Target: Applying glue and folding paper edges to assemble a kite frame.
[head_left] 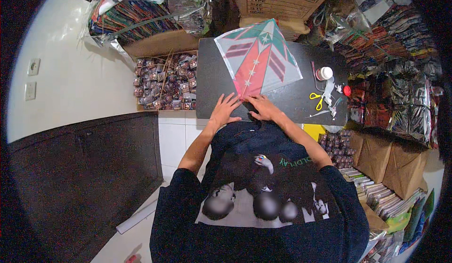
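Observation:
A diamond-shaped kite (254,67) lies on a black table (212,70), its pointed lower corner toward me. It is white, red and green with white stars, and a thin stick runs down its middle. At the left of that lower corner rests my left hand (225,110), its fingers spread and fingertips touching the kite's edge. My right hand (263,108) lies at the right of the same corner. Its fingers reach onto the tip, with the thumb apart from them. Neither hand shows anything gripped.
On the table's right side are yellow-handled scissors (317,101), a white-capped jar (325,73), a red lid (347,90) and white scraps (328,93). A box of small spools (165,81) stands left. Bundled stacks (400,32) and a cardboard box (282,1) surround the far side.

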Motion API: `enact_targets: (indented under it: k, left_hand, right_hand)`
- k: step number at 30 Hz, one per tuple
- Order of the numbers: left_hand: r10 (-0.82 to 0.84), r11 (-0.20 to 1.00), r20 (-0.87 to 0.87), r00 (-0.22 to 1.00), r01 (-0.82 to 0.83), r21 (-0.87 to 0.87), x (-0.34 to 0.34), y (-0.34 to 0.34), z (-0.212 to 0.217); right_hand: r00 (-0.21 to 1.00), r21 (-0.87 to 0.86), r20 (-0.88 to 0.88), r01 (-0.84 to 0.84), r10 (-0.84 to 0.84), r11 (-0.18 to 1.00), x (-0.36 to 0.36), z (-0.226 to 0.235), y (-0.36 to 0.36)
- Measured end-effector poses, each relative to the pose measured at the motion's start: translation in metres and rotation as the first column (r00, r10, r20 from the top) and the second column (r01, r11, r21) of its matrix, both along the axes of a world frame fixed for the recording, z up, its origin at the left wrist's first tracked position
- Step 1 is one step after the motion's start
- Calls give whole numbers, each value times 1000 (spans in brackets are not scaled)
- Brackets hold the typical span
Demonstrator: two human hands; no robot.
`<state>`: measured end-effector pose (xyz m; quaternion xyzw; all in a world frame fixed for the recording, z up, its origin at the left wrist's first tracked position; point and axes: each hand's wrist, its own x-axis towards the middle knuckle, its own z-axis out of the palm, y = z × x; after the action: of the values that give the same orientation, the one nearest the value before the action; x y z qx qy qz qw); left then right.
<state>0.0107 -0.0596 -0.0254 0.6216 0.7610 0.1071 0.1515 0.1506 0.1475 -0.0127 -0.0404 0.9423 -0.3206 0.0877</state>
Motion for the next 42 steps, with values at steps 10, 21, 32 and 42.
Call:
enact_targets:
  k: [10,21,32,42]
  left_hand:
    - [5,1000,12,1000,-4,-12,0,0,-2]
    - [10,1000,17,1000,-10,-17,1,1,-4]
    - [18,1000,11,1000,-18,-2,2,0,1]
    - [24,1000,2,1000,-24,4,4,2,2]
  right_hand:
    - [1000,126,15,7,-9,992,-4,10,0]
    - [998,99,-52,38,-33,994,-4,-1,0]
    - [992,140,-122,6,11,990,-7,4,0]
    - [999,216,-44,-3,13,976,-8,5,-1]
